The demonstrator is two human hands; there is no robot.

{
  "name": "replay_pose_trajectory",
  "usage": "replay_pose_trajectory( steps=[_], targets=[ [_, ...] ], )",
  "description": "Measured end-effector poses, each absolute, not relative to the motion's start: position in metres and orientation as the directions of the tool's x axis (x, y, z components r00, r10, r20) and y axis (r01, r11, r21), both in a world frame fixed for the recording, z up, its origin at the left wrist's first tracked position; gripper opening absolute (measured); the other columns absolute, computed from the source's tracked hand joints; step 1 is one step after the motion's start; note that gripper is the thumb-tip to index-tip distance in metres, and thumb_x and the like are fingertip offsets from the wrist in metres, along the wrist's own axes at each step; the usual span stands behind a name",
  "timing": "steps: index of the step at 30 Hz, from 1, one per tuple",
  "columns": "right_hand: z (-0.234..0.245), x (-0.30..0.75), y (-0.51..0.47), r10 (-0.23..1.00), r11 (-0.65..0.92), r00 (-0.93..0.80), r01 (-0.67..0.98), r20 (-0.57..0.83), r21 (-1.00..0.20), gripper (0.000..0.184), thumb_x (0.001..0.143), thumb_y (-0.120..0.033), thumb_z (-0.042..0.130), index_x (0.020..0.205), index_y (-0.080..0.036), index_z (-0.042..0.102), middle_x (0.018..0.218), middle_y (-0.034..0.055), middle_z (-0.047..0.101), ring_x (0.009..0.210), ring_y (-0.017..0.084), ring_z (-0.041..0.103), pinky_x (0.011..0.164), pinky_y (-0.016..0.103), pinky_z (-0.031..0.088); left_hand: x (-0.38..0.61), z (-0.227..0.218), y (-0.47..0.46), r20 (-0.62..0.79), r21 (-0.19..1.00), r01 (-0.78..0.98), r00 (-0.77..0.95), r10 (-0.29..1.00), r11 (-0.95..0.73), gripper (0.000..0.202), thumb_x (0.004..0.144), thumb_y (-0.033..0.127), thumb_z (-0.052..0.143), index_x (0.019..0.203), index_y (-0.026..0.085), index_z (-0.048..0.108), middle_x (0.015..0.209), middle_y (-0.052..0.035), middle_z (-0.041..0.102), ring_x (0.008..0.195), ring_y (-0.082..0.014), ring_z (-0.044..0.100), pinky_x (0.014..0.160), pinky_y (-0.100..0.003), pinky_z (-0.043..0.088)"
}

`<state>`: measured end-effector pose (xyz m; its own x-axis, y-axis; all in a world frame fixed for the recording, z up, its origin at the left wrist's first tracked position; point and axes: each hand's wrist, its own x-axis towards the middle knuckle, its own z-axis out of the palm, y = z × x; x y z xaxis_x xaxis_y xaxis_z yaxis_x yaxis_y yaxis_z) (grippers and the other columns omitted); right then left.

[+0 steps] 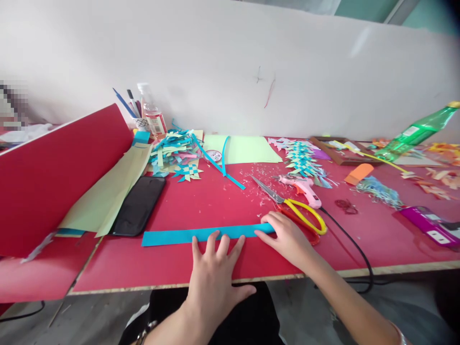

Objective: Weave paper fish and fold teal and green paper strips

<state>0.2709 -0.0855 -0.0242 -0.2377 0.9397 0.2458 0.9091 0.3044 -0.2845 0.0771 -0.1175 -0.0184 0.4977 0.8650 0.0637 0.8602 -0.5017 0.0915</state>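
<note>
A long blue paper strip (pixel 172 235) lies flat along the front of the red table (pixel 223 201). My left hand (pixel 212 273) rests open, its spread fingertips pressing the strip's near edge around the middle. My right hand (pixel 285 237) lies flat on the strip's right end, fingers together and stretched out. Yellow-handled scissors (pixel 298 211) lie just beyond my right hand, blades pointing to the far left.
A black phone (pixel 138 206) lies left of the strip beside pale green paper and a big red sheet (pixel 53 177). Woven paper pieces (pixel 176 151), a pink glue gun (pixel 305 188) with its black cord, a green bottle (pixel 417 133) and a pen cup stand farther back.
</note>
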Motion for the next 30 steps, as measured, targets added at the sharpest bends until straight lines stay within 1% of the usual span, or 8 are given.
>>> replay_pose_trajectory(
  steps=[4, 8, 12, 15, 18, 21, 24, 30],
  targets=[
    [-0.024, 0.279, -0.086, 0.919, 0.364, -0.306, 0.901, 0.247, -0.235, 0.009, 0.08, -0.027, 0.045, 0.079, -0.019, 0.047, 0.077, 0.0038, 0.054, 0.076, 0.018, 0.051, 0.073, 0.032, 0.039, 0.076, -0.022, -0.117, 0.061, 0.083, 0.862, 0.496, 0.866, -0.5, 0.08, 0.061, 0.071, 0.042, 0.13, 0.033, 0.029, 0.114, -0.0098, 0.046, 0.111, -0.0325, 0.031, 0.093, -0.062, 0.012],
    [-0.026, 0.289, -0.088, 0.92, 0.339, -0.294, 0.928, 0.259, -0.151, 0.004, 0.078, -0.022, 0.044, 0.08, -0.02, 0.046, 0.077, 0.0021, 0.054, 0.077, 0.018, 0.05, 0.085, 0.042, 0.032, 0.076, -0.022, -0.117, 0.051, 0.091, 0.859, 0.502, 0.864, -0.504, 0.081, 0.061, 0.07, 0.044, 0.131, 0.033, 0.025, 0.114, -0.0096, 0.046, 0.111, -0.0324, 0.031, 0.093, -0.062, 0.011],
    [-0.028, 0.29, -0.091, 0.926, 0.302, -0.258, 0.944, 0.276, -0.134, 0.018, 0.076, -0.013, 0.038, 0.09, -0.019, 0.047, 0.088, 0.005, 0.055, 0.085, 0.019, 0.051, 0.087, 0.041, 0.032, 0.076, -0.02, -0.116, 0.038, 0.098, 0.858, 0.503, 0.863, -0.504, 0.08, 0.06, 0.068, 0.049, 0.13, 0.034, 0.028, 0.114, -0.009, 0.046, 0.11, -0.0323, 0.032, 0.092, -0.062, 0.014],
    [-0.026, 0.282, -0.1, 0.905, 0.293, -0.253, 0.954, 0.343, -0.07, 0.028, 0.078, -0.008, 0.033, 0.099, -0.018, 0.049, 0.101, 0.0073, 0.056, 0.097, 0.019, 0.049, 0.095, 0.043, 0.023, 0.076, -0.019, -0.116, 0.04, 0.093, 0.862, 0.497, 0.867, -0.498, 0.082, 0.058, 0.067, 0.052, 0.129, 0.035, 0.029, 0.114, -0.0087, 0.047, 0.109, -0.0323, 0.033, 0.091, -0.062, 0.015],
    [-0.022, 0.269, -0.113, 0.878, 0.416, -0.393, 0.909, 0.273, -0.03, 0.034, 0.084, -0.017, 0.033, 0.116, -0.022, 0.044, 0.117, 0.0055, 0.052, 0.109, 0.018, 0.044, 0.1, 0.043, 0.017, 0.077, -0.019, -0.115, 0.048, 0.088, 0.86, 0.5, 0.865, -0.502, 0.083, 0.057, 0.068, 0.051, 0.129, 0.033, 0.031, 0.114, -0.0093, 0.047, 0.108, -0.0325, 0.034, 0.091, -0.062, 0.016],
    [-0.019, 0.26, -0.126, 0.852, 0.52, -0.512, 0.852, 0.109, -0.062, 0.047, 0.085, -0.032, 0.034, 0.131, -0.023, 0.026, 0.131, 0.0044, 0.039, 0.121, 0.019, 0.032, 0.1, 0.045, 0.018, 0.078, -0.02, -0.116, 0.064, 0.093, 0.856, 0.504, 0.861, -0.508, 0.079, 0.061, 0.07, 0.045, 0.128, 0.031, 0.032, 0.113, -0.0097, 0.047, 0.108, -0.0325, 0.034, 0.091, -0.062, 0.016],
    [-0.019, 0.258, -0.131, 0.879, 0.476, -0.474, 0.873, 0.05, -0.105, 0.055, 0.084, -0.039, 0.034, 0.135, -0.025, 0.016, 0.137, 0.0024, 0.03, 0.125, 0.019, 0.025, 0.099, 0.045, 0.022, 0.075, -0.021, -0.116, 0.083, 0.09, 0.852, 0.51, 0.856, -0.516, 0.076, 0.064, 0.069, 0.041, 0.129, 0.032, 0.03, 0.114, -0.0091, 0.047, 0.109, -0.0319, 0.034, 0.091, -0.061, 0.018],
    [-0.022, 0.259, -0.13, 0.897, 0.44, -0.441, 0.889, 0.019, -0.131, 0.055, 0.084, -0.038, 0.034, 0.134, -0.028, 0.013, 0.138, -0.0001, 0.028, 0.126, 0.019, 0.025, 0.1, 0.049, 0.018, 0.044, -0.02, -0.117, 0.102, 0.013, 0.864, 0.5, 0.86, -0.504, 0.07, 0.07, 0.065, 0.038, 0.129, 0.028, 0.033, 0.111, -0.0091, 0.049, 0.103, -0.0279, 0.041, 0.093, -0.051, 0.026]
  ],
)
